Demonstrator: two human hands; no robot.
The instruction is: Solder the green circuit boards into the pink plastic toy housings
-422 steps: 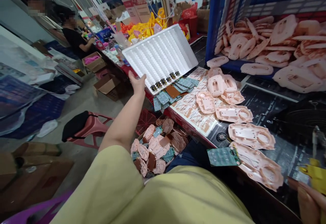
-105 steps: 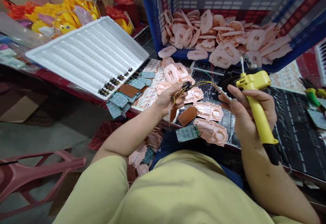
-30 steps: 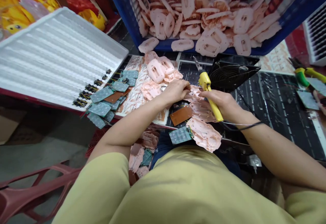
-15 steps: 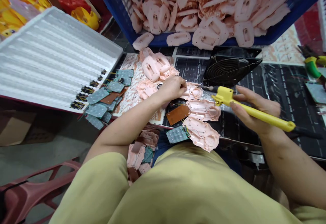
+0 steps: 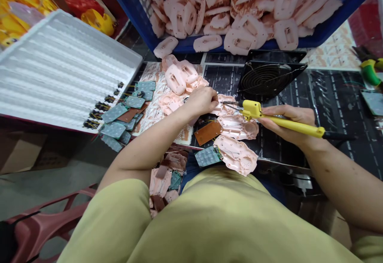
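A white ribbed tray [image 5: 60, 67] fills the upper left of the frame, with a short row of small black components [image 5: 100, 109] sitting along its lower right edge. Just right of them, green circuit boards [image 5: 119, 115] lie in a loose, overlapping heap on the tabletop [image 5: 335, 99]. At the lower left a red plastic chair [image 5: 44, 223] shows beside the person's yellow sleeve.

Near the middle of the frame the left hand [image 5: 202, 100] has its fingers curled together and pressed down on a pink shell [image 5: 224, 107], holding it on the tabletop (whatever small part sits under the fingertips is too tiny to make out). Below it lie a brown board [image 5: 208, 132], a second green board [image 5: 207, 156] at the near edge, and two more pink shells, one [image 5: 237, 125] above the other [image 5: 236, 154].

Right of centre the right hand [image 5: 295, 135] is clenched around the handle of a yellow soldering iron [image 5: 253, 110]. The iron lies almost level, and its thin tip points left and meets the held shell just beside the left fingertips.

Above the iron stands a black fan [image 5: 267, 77], tilted. Behind it, across the top of the frame, a blue crate [image 5: 317, 39] is heaped with loose pink casings [image 5: 239, 11]. A yellow-green tool [image 5: 369, 71] lies at the far right edge.
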